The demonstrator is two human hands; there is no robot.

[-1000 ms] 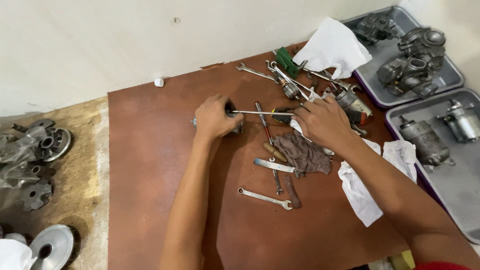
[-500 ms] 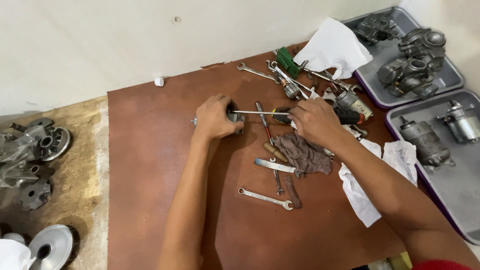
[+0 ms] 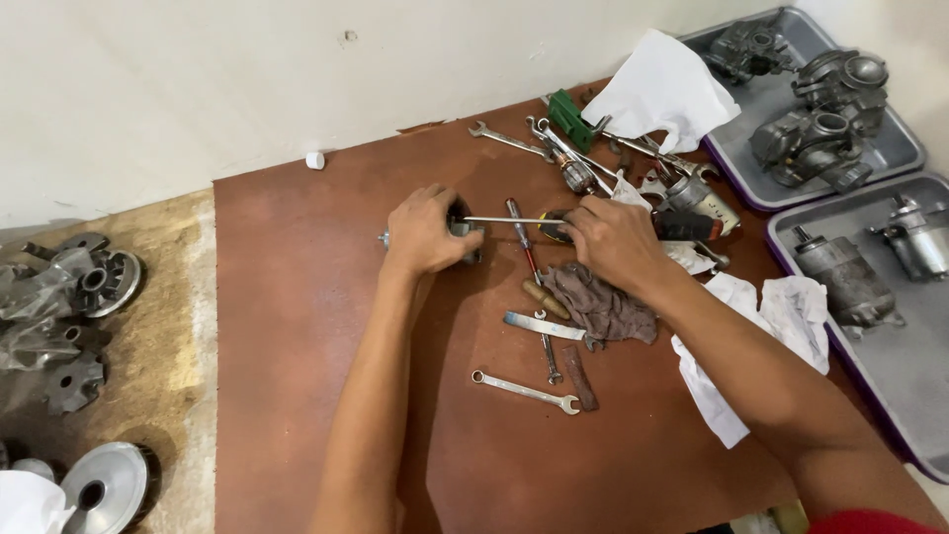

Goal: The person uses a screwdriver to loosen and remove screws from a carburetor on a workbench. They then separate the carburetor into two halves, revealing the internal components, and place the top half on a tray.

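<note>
Head view | left hand (image 3: 423,233) clamped over small metal part (image 3: 461,225), centre board | right hand (image 3: 611,240) at 3 o'clock, fist closed on screwdriver (image 3: 509,220), shaft level, tip in part

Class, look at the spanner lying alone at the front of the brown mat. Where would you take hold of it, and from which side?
Grip the spanner around its slim middle shaft, coming straight down from above. It lies flat on the mat, both ends widen into heads, and its near side is open; the brown stick crowds the right end, so probably avoid that end.
</note>
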